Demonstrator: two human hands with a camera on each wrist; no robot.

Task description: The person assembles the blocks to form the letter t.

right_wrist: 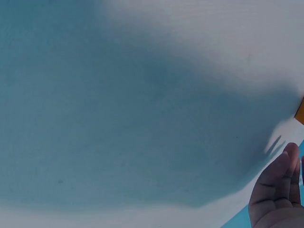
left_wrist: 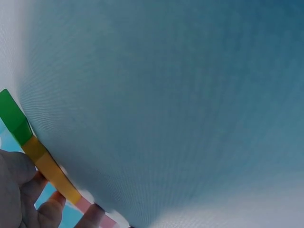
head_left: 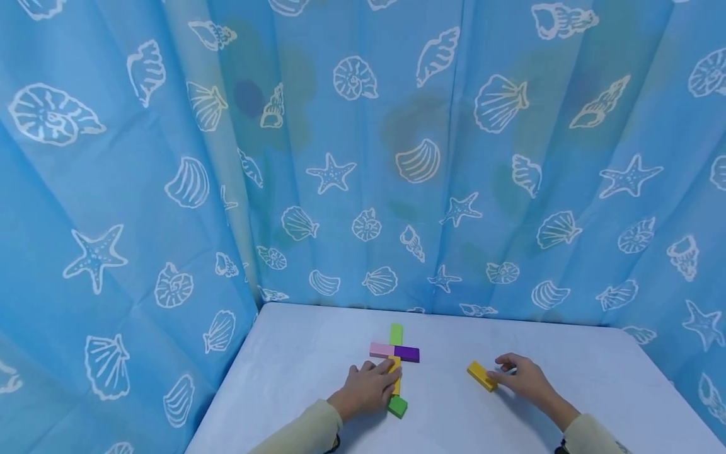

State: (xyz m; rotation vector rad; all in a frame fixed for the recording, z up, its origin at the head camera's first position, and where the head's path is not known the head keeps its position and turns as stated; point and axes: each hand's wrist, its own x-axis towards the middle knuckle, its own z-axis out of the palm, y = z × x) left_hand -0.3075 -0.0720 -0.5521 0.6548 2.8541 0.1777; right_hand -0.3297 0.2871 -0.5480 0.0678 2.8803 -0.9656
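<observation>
My left hand rests against a yellow block, its fingertips touching the block's side and top. A green block lies at the near end of that yellow block. Beyond it, a pink block and a purple block sit end to end, with a light green block behind them; together they form a cross. To the right, my right hand hovers beside a second yellow block, thumb overlapping it in the head view. A gap separates fingers and block in the right wrist view.
All the blocks lie on a white-covered table. A blue curtain printed with shells and starfish hangs along the table's back and left sides. Both sleeves are pale, and something dark circles each wrist.
</observation>
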